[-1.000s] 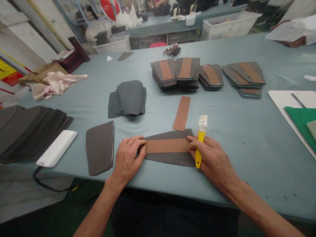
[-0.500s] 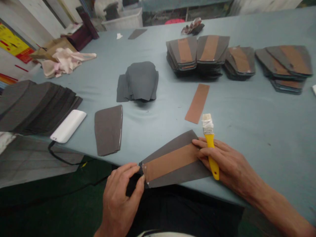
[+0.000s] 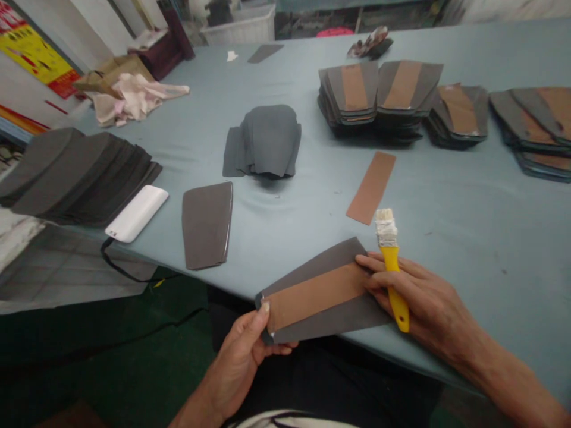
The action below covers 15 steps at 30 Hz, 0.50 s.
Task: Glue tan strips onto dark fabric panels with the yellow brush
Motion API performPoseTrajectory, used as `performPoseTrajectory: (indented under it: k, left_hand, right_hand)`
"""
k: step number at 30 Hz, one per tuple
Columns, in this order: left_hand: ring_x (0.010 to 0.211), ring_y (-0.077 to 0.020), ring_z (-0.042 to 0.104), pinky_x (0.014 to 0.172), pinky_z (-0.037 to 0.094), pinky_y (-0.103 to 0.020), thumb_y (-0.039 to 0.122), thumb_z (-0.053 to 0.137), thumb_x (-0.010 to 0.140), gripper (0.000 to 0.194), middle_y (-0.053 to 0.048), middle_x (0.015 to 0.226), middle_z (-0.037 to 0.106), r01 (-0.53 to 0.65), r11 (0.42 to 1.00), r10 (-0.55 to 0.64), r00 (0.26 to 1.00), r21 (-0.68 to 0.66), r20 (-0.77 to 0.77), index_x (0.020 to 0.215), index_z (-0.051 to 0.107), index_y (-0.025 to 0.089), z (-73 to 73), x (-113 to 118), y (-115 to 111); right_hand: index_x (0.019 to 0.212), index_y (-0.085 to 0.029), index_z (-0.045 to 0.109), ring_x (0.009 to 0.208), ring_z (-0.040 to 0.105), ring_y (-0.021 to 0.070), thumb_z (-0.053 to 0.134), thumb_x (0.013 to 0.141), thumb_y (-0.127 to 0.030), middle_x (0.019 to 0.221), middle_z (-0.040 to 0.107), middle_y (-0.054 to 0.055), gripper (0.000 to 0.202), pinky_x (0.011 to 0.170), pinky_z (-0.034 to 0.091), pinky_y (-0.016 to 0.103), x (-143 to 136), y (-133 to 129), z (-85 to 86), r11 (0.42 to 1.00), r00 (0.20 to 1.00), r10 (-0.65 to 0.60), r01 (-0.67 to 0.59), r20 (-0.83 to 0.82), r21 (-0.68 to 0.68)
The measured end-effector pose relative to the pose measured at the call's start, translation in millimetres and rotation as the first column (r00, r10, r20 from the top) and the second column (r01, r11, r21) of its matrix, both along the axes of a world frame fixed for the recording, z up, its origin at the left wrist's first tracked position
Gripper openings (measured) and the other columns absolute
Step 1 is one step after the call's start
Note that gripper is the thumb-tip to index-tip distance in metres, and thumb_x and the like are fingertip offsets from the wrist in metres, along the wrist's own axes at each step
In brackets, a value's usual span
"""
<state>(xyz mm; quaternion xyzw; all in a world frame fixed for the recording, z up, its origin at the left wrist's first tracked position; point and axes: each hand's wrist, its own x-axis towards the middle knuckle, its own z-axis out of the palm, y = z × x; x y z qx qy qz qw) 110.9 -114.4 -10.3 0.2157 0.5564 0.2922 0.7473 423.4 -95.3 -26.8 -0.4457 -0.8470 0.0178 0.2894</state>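
A dark grey tapered panel [image 3: 330, 324] with a brown strip [image 3: 316, 294] along its middle lies at the table's front edge, its narrow end jutting past it. My left hand [image 3: 241, 353] pinches that narrow end, thumb on top of the strip and fingers underneath. My right hand [image 3: 419, 291] rests on the wide end, fingertips on the panel. Between its fingers is a yellow-handled paintbrush [image 3: 391, 261], its pale bristles pointing away from me. A loose brown strip [image 3: 372, 187] lies just beyond the brush.
Several stacks of panels with brown strips [image 3: 354, 89] stand at the back right. A pile of grey pieces [image 3: 270, 139], a small dark stack [image 3: 206, 226], a white device [image 3: 138, 214] and dark panels [image 3: 84, 172] lie to the left. Beyond them is a crumpled cloth [image 3: 134, 98].
My left hand has turned over at the narrow end, thumb now on the strip and fingers below. My right hand keeps its hold. The whole view has shifted slightly.
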Motion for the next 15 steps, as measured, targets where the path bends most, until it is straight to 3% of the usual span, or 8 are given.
performPoseTrajectory:
  k: [4, 8, 11, 15]
  left_hand:
    - [0.080, -0.0186, 0.069, 0.069, 0.059, -0.027, 0.067, 0.085, 0.073, 0.059, -0.008, 0.097, 0.081, 0.009, 1.000, -0.009, 0.999, 0.014, -0.033, 0.103, 0.083, 0.016, 6.9, 5.3, 2.5]
    - [0.108, -0.0267, 0.072, 0.093, 0.059, -0.033, 0.060, 0.083, 0.079, 0.056, -0.009, 0.111, 0.082, 0.017, 0.999, -0.015, 0.999, 0.037, -0.040, 0.116, 0.081, 0.019, 5.2, 5.5, -1.1]
    - [0.119, -0.0308, 0.070, 0.104, 0.057, -0.039, 0.059, 0.081, 0.082, 0.056, -0.008, 0.116, 0.081, 0.006, 0.996, 0.001, 0.997, 0.086, -0.079, 0.123, 0.078, 0.020, -1.8, 4.7, -4.6]
    - [0.117, -0.0344, 0.072, 0.105, 0.058, -0.041, 0.062, 0.085, 0.076, 0.059, -0.009, 0.112, 0.083, -0.053, 0.993, 0.065, 0.992, 0.104, -0.112, 0.117, 0.081, 0.020, -6.4, 3.5, -4.7]
  right_hand:
    - [0.104, -0.022, 0.059, 0.120, 0.072, 0.0265, 0.055, 0.103, -0.015, 0.131, 0.074, 0.013, 0.009, 0.097, 0.064, 0.044, 0.5, -0.7, 0.7, 0.999, 0.999, 0.041, -0.042, -0.017, -0.020]
    - [0.102, -0.022, 0.058, 0.118, 0.073, 0.0243, 0.055, 0.102, -0.013, 0.131, 0.073, 0.016, 0.009, 0.096, 0.064, 0.041, -1.6, -0.9, 2.2, 0.999, 0.999, 0.031, -0.032, -0.040, -0.031]
    - [0.100, -0.022, 0.056, 0.112, 0.075, 0.0236, 0.055, 0.102, -0.013, 0.129, 0.074, 0.017, 0.009, 0.092, 0.064, 0.040, -1.5, -1.3, 2.1, 0.999, 0.999, -0.036, 0.036, -0.030, 0.006]
    - [0.100, -0.022, 0.056, 0.101, 0.078, 0.0251, 0.055, 0.101, -0.011, 0.128, 0.075, 0.016, 0.011, 0.083, 0.066, 0.041, 0.7, -12.7, 3.4, 0.980, 0.983, -0.185, 0.185, -0.007, 0.075]
